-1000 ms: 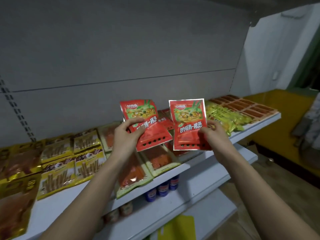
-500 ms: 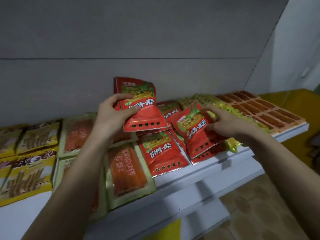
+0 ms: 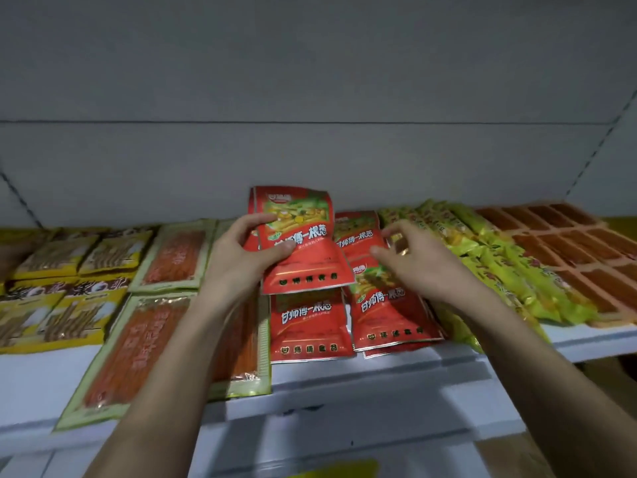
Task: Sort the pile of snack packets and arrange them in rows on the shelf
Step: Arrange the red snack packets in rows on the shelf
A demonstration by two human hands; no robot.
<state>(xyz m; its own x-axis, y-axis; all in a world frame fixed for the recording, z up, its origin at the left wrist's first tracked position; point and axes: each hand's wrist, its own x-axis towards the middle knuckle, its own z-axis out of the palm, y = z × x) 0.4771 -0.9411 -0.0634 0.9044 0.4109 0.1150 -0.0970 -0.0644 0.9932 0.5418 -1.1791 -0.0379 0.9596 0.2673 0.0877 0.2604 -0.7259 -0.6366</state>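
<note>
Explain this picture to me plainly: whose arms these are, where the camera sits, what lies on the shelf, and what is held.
There is no machine here. A person wears a camera on the head, so you look down their two bare arms. The left hand grips a red snack packet, fingers curled round its edge. The right hand hovers with relaxed fingers over more red packets lying on the white shelf, holding nothing. Left of these lie orange packets and yellow packets; to the right, green-yellow packets and brown packets.

Glossy foil packets [image 3: 307, 319] — matt shelf [image 3: 379, 374]
</note>
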